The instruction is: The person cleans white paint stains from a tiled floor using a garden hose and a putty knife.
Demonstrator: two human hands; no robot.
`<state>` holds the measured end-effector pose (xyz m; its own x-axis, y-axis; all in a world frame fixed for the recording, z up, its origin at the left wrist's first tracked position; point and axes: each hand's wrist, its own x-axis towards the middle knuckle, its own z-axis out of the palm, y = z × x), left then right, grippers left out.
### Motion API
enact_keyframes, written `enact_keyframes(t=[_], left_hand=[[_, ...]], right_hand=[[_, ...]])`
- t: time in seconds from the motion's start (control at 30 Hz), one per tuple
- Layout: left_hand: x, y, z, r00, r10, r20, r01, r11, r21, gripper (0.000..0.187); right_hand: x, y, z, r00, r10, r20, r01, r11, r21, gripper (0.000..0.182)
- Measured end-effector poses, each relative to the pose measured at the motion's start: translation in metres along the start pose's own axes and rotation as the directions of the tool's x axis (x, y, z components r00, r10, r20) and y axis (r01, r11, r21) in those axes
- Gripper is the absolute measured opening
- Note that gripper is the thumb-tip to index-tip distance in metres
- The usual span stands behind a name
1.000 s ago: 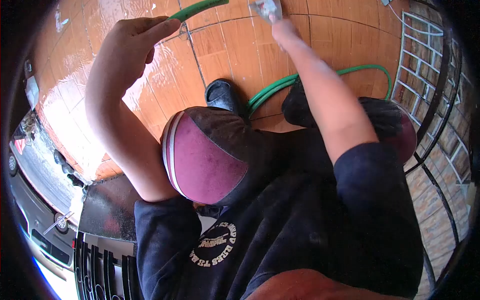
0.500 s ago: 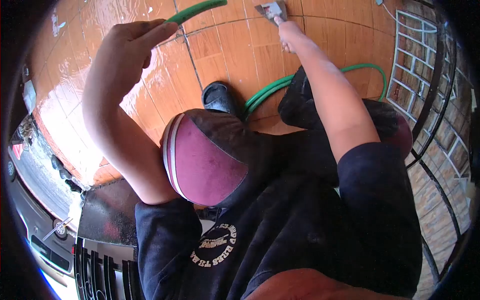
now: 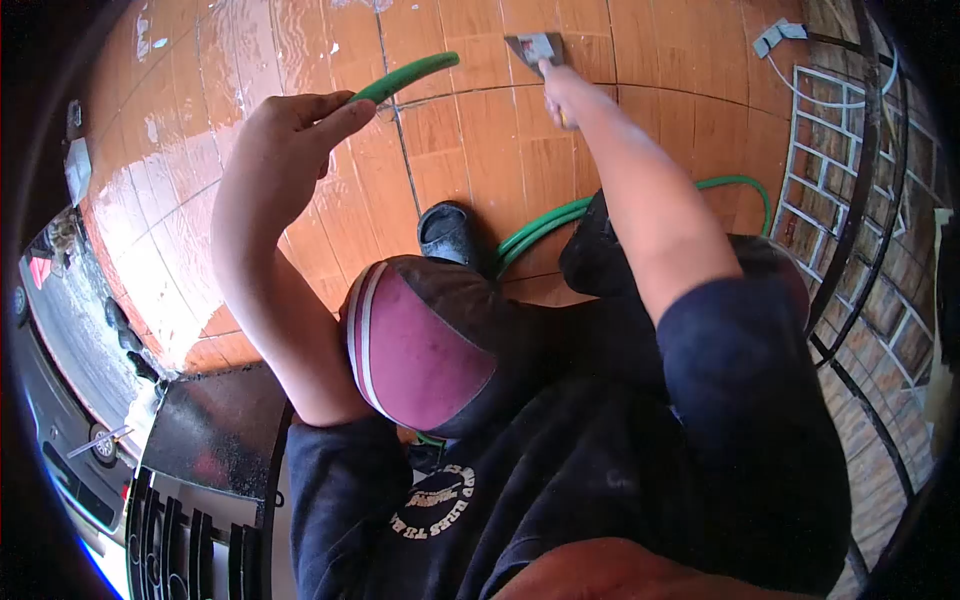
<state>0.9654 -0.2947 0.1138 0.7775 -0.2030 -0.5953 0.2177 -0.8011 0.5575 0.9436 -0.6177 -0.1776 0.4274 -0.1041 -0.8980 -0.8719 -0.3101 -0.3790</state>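
Note:
My left hand (image 3: pixel 312 128) is closed around a green hose (image 3: pixel 410 74), whose free end points to the right above the orange tiles. In my right hand (image 3: pixel 572 96), a scraper (image 3: pixel 538 50) with a wide metal blade lies close over the tiled floor (image 3: pixel 460 145); its handle is mostly hidden by my fingers. More green hose (image 3: pixel 545 225) runs along the floor beside my dark sandal (image 3: pixel 447 235) and passes behind my right leg.
Water shines on the tiles at the left, with small pale bits (image 3: pixel 158 43) scattered there. A brick-patterned wall (image 3: pixel 830 170) with dark bars stands at the right. Black metalwork (image 3: pixel 190 545) is at the lower left, and a parked car (image 3: pixel 75 450) lies beyond.
The view has shifted, so the floor and feet sit lower in it. The scraper has moved slightly nearer to me over the tiles. Both hands keep their hold.

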Motion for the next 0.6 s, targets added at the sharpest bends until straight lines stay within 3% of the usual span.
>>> enact_keyframes(t=[0.07, 0.1, 0.17, 0.2, 0.27, 0.37, 0.43, 0.53, 0.6], left_hand=[[0.004, 0.001, -0.001, 1.0, -0.025, 0.001, 0.025, 1.0, -0.003, 0.043], [0.006, 0.002, -0.002, 1.0, -0.019, -0.009, 0.019, 1.0, -0.003, 0.043], [0.006, 0.005, 0.001, 1.0, 0.022, 0.012, -0.021, 0.999, -0.024, 0.044], [0.005, 0.006, 0.001, 1.0, 0.024, 0.008, -0.023, 0.999, -0.025, 0.044], [0.002, 0.008, 0.0, 1.0, 0.018, -0.001, -0.018, 1.0, 0.003, 0.044], [0.005, 0.004, 0.0, 1.0, 0.007, -0.013, -0.007, 1.0, -0.026, 0.045], [0.011, 0.001, -0.001, 1.0, 0.002, 0.003, -0.002, 1.0, -0.024, 0.045], [0.01, 0.002, -0.006, 1.0, 0.019, -0.004, -0.02, 0.999, -0.04, 0.045], [0.004, -0.001, -0.007, 1.0, 0.01, -0.012, -0.01, 0.998, -0.056, 0.044]], right_hand=[[-0.051, -0.006, 0.022, 0.938, 0.293, -0.186, -0.243, 0.937, 0.25, 0.056], [-0.04, -0.015, 0.016, 0.94, 0.282, -0.19, -0.231, 0.94, 0.25, 0.056], [-0.006, -0.032, -0.003, 0.99, -0.064, -0.122, 0.04, 0.981, -0.187, 0.051], [0.014, -0.046, -0.01, 0.99, -0.068, -0.124, 0.043, 0.981, -0.189, 0.051], [0.042, -0.074, -0.017, 0.988, 0.1, -0.12, -0.084, 0.988, 0.128, 0.056], [0.007, -0.038, 0.009, 0.992, 0.095, -0.086, -0.088, 0.993, 0.078, 0.056], [-0.049, -0.014, 0.033, 0.987, 0.125, -0.101, -0.107, 0.981, 0.162, 0.055], [-0.048, -0.012, 0.04, 0.966, 0.208, -0.15, -0.184, 0.969, 0.163, 0.053], [-0.008, -0.043, 0.021, 0.985, 0.102, -0.142, -0.08, 0.985, 0.15, 0.053]])
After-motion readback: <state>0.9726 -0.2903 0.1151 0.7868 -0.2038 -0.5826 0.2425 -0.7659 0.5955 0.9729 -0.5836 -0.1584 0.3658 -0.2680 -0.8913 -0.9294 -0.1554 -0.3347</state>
